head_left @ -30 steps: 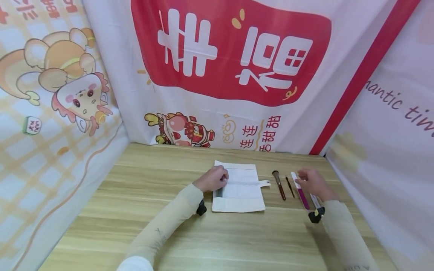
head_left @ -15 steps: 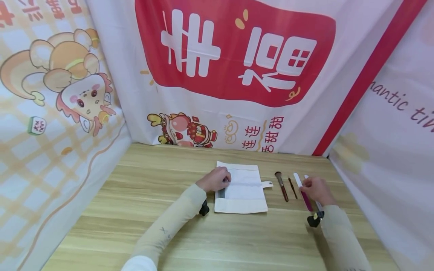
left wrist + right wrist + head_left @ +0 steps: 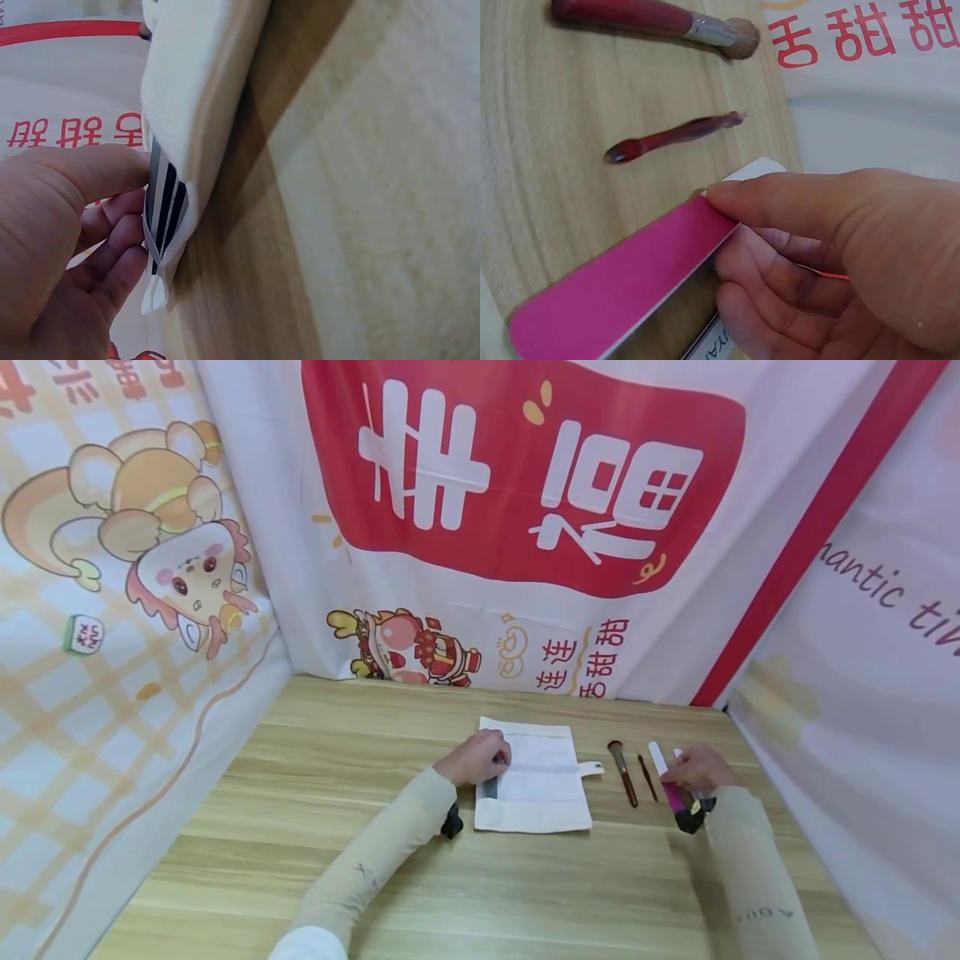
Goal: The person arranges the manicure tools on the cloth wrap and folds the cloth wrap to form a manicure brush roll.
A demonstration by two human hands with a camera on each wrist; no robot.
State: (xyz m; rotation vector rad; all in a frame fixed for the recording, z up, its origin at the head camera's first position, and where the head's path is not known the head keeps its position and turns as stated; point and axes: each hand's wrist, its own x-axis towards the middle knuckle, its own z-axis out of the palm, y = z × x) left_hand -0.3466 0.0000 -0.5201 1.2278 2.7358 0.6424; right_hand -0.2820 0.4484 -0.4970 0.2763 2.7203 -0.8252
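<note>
My left hand [image 3: 474, 757] is at the left edge of a white fabric pouch [image 3: 536, 814] lying unfolded on the table. In the left wrist view, its thumb and curled fingers pinch that edge beside a flat, dark striped piece [image 3: 166, 195] tucked inside. My right hand [image 3: 703, 768] pinches a magenta-and-white nail file [image 3: 622, 281] between thumb and fingers, near where the two colours meet. Under it, a pale strip with printed letters [image 3: 711, 341] is mostly hidden. Beside the file lie a small brown slender tool [image 3: 675, 137] and a makeup brush [image 3: 656, 16] with a red-brown handle.
The pouch's snap strap [image 3: 591, 768] points right toward the brush. Printed cloth hangings stand at the back [image 3: 480, 635], left [image 3: 150, 610] and right [image 3: 862, 610] of the wooden table [image 3: 525, 893].
My right hand has come down onto the magenta-and-white nail file and now pinches it, with the wrist shifted slightly. The left hand stays at the pouch edge. The head view has shifted slightly.
</note>
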